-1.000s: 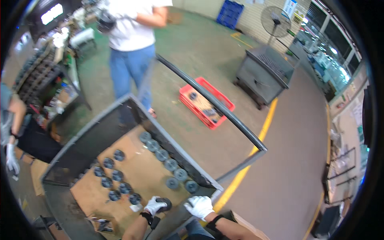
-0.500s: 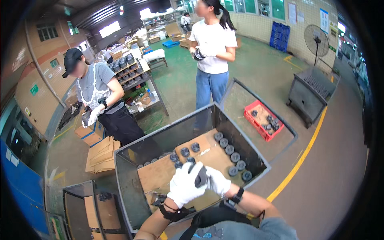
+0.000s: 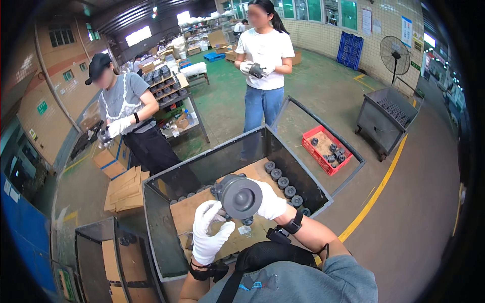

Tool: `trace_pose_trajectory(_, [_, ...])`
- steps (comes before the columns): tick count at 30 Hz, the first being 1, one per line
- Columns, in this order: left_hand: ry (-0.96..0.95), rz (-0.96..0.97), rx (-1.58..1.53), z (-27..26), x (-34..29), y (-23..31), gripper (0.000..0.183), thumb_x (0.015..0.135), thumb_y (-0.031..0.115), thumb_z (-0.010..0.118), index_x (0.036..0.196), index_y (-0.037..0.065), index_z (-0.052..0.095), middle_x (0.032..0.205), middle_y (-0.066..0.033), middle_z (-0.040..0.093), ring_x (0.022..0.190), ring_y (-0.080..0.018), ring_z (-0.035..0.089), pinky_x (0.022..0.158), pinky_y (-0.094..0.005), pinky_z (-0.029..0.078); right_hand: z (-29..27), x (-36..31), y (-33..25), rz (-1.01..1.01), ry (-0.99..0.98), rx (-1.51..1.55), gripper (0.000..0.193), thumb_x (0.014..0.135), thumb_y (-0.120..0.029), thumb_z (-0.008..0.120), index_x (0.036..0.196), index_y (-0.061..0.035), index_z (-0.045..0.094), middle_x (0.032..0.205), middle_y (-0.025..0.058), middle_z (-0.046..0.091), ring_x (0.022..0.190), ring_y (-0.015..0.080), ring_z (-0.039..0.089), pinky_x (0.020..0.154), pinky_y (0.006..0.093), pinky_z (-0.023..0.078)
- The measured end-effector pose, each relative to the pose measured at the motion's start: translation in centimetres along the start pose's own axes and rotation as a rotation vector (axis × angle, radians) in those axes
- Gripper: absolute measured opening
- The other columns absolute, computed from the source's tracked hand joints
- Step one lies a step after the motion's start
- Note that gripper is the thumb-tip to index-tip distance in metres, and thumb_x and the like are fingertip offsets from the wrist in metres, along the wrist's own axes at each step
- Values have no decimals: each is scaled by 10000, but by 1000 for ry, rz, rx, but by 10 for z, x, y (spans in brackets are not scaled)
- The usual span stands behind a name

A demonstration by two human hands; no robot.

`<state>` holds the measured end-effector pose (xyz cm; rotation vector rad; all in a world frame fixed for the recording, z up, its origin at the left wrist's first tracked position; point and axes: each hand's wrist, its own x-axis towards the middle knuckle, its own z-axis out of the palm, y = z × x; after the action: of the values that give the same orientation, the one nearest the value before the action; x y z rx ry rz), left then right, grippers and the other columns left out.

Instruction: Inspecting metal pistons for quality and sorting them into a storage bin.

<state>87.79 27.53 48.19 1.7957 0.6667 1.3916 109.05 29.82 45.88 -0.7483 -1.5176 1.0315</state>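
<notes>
A dark grey round metal part (image 3: 241, 198), with a dished hollow in its face, is held up over the cart. My right hand (image 3: 272, 201), in a white glove, grips it from the right, and most of its fingers are hidden behind the part. To the lower left, my left hand (image 3: 209, 233), also gloved, has its thumb and fingers apart with nothing between them. Beneath is the dark metal cart (image 3: 204, 164), lined with cardboard (image 3: 184, 219). Similar round parts (image 3: 283, 182) stand in a row along its right wall.
A red crate (image 3: 327, 150) with several parts sits on the floor beyond the cart's handle. Two co-workers, a person in white (image 3: 265, 58) and a person in a cap (image 3: 121, 103), each hold a part. Another cart (image 3: 96, 232) stands at left, near flattened cardboard (image 3: 125, 189).
The part has come up closer and its dished face now shows. My left hand has moved away from it to the lower left, while my right hand keeps hold.
</notes>
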Motion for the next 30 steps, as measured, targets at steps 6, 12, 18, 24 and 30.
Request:
trace_pose_trajectory(6, [141,-256,-8,43,-2,0,451,825,-6,707,1255,25,575,1128,-93,581,865,-136,622,720,-261,508,-62,4,4,15,236,-76,263,942,-224,531,1103,-22,580,947,58,637,843,173,609,747,348,502])
trace_pose_trajectory(12, [-99,-846,-1063,73,-2,-33,608,980,502,455,1371,37,443,1076,-205,637,934,-317,647,791,-421,535,-95,-11,-4,241,294,34,253,845,-51,441,1060,3,563,914,76,583,848,159,546,765,325,472])
trace_pose_trajectory(18, [-293,-894,-1832,124,32,-7,878,855,697,504,1408,26,379,1300,-283,511,1100,-446,580,930,-542,497,-86,-16,-62,-304,32,-550,349,755,-4,468,1089,-5,567,979,131,589,905,277,580,823,363,479])
trace_pose_trajectory(24, [-142,-822,-1848,126,34,2,880,844,564,631,1423,-25,326,1277,-277,504,1104,-417,567,944,-517,507,-97,-45,-98,-323,111,-593,647,738,-59,668,1352,-13,467,1340,187,502,1265,352,473,1072,411,369])
trace_pose_trajectory(30, [-251,-662,-1452,130,33,-3,895,853,590,617,1435,-20,315,1271,-287,498,1121,-426,552,929,-507,503,-72,-76,-100,-105,233,-762,879,724,-298,819,1432,-6,388,1414,214,457,1301,345,455,1091,411,360])
